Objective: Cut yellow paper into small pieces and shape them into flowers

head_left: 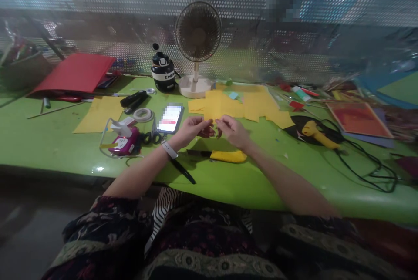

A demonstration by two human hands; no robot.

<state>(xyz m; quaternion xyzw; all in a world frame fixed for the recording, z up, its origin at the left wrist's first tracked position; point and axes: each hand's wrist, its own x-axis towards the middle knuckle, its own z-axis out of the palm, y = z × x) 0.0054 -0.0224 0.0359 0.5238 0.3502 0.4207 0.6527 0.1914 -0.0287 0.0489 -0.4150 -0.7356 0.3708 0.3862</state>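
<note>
Both my hands meet at the middle of the table. My left hand (197, 127), with a white band at the wrist, pinches the lower edge of a piece of yellow paper (214, 105). The fingers of my right hand (230, 129) are closed at that same edge, close to the left fingertips. Just below my hands lies a utility knife (228, 156) with a yellow handle and a dark blade. A black pen (183, 171) rests under my left wrist. More yellow paper pieces (259, 102) lie behind my hands, some overlapping.
To the left are a phone (170, 118), scissors (152, 136), a tape roll (143, 115), a stapler (133, 100) and a purple power adapter (126, 143). A fan (196, 84) and bottle (163, 75) stand behind. A yellow glue gun (320, 135) with its cord lies right.
</note>
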